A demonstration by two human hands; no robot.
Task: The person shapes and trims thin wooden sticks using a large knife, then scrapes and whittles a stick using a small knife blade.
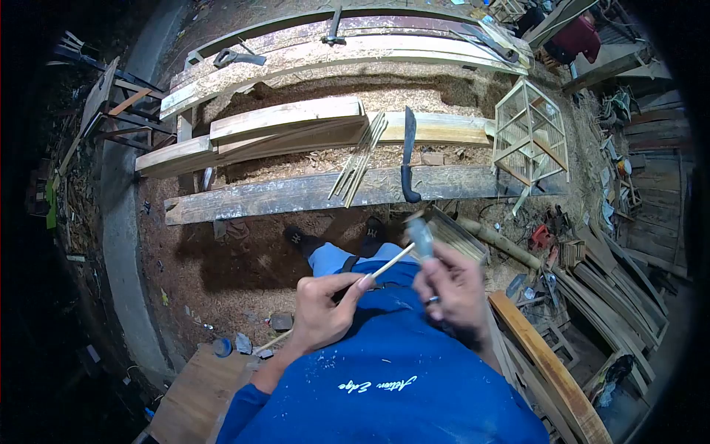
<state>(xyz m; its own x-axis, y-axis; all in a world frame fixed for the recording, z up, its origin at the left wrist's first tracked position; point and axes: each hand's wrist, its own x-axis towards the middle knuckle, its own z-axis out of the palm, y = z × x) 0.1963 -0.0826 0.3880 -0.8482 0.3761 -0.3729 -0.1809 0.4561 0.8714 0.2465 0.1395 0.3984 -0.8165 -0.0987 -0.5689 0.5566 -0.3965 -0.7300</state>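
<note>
My left hand (327,309) pinches a thin bamboo stick (393,260) between thumb and fingers, in front of my blue shirt. The stick slants up to the right, and its far end meets a short grey tool (421,235). My right hand (452,287), a ring on one finger, is closed around that tool; motion blur hides its exact kind. Ahead, several thin sticks (359,159) lie in a loose bundle across the planks. Beside them rests a machete (407,152) with a black handle. A slatted wooden cage frame (530,133) stands at the right end.
A dark plank (296,194) crosses in front of my feet, with thicker beams (288,118) behind. On the far bench lie a hammer (335,28) and a handsaw (238,58). Timber (551,362) is piled at right. Another person (577,38) is partly visible at upper right.
</note>
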